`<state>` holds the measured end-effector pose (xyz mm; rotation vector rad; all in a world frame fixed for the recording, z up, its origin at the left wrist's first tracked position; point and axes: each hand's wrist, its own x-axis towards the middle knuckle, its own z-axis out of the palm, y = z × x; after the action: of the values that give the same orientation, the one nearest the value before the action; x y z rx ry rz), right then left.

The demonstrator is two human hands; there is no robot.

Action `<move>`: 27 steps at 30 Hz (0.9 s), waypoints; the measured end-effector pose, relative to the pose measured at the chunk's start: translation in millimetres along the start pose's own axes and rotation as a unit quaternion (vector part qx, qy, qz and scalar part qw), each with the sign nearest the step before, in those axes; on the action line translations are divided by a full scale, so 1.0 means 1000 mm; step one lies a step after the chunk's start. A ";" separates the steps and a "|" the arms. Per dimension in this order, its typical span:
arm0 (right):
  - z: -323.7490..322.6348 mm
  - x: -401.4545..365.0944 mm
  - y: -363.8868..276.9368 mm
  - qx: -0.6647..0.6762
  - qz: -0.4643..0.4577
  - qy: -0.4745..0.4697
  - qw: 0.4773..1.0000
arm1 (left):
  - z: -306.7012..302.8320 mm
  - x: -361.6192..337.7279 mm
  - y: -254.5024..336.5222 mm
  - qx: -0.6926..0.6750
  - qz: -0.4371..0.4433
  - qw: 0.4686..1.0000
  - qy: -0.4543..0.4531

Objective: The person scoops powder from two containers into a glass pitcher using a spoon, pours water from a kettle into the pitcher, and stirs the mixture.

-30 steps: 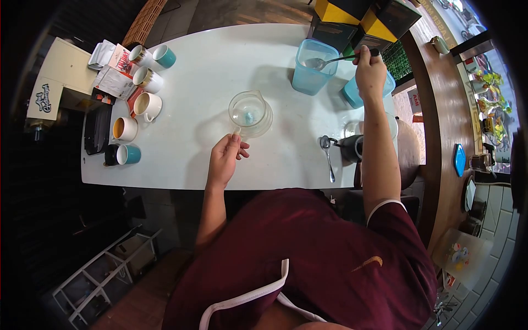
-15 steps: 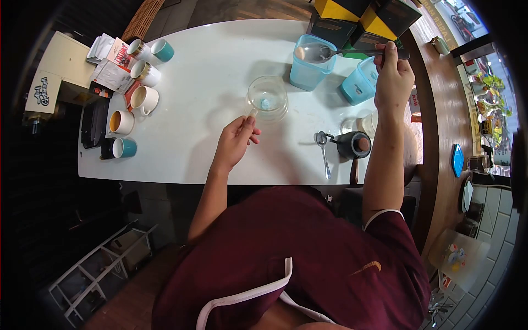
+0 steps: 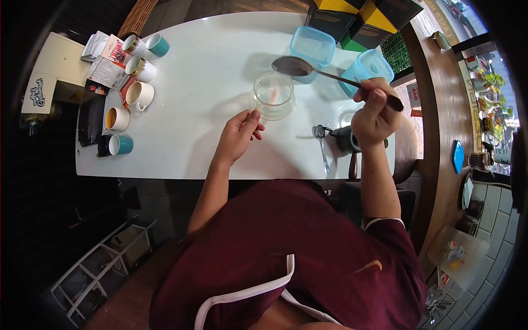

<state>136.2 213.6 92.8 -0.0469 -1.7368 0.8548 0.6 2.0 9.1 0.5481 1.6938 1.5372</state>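
A clear glass mug (image 3: 282, 111) stands on the white table (image 3: 203, 77). At its near side my left hand (image 3: 236, 136) is closed, thumb and fingers pinching the mug's handle, which is mostly hidden by them. My right hand (image 3: 376, 116) is raised over the table's right side and grips a long dark spoon (image 3: 336, 76) by the end of its handle. The bowl of the spoon points left, overlapping the far right of the mug's rim in this view. Behind the spoon are two light blue plastic containers, one (image 3: 311, 45) farther away and one (image 3: 352, 74) nearer my right hand.
A small spoon (image 3: 324, 151) lies beside a dark pot (image 3: 345, 139), partly hidden by my right forearm. Several cups (image 3: 140, 96) and packets (image 3: 107, 72) line the table's left end. Black and yellow boxes (image 3: 335, 19) are stacked at the back right.
My right hand has moved left and nearer to me, carrying the spoon from above the far blue container toward the glass mug. My left hand keeps its hold at the mug.
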 end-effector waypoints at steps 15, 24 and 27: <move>-0.036 0.000 0.023 0.281 0.363 0.291 0.839 | -0.015 -0.004 -0.027 0.030 0.064 0.997 -0.038; -0.082 0.026 0.041 0.071 0.194 0.335 0.919 | -0.007 -0.014 -0.029 0.031 0.066 0.997 -0.035; -0.102 0.027 0.050 -0.150 0.162 0.304 0.927 | -0.004 -0.011 -0.028 0.031 0.066 0.996 -0.045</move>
<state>194.2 314.4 96.8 -0.7474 -1.2623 0.6992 9.2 -13.8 -15.6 0.7652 1.6681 1.5324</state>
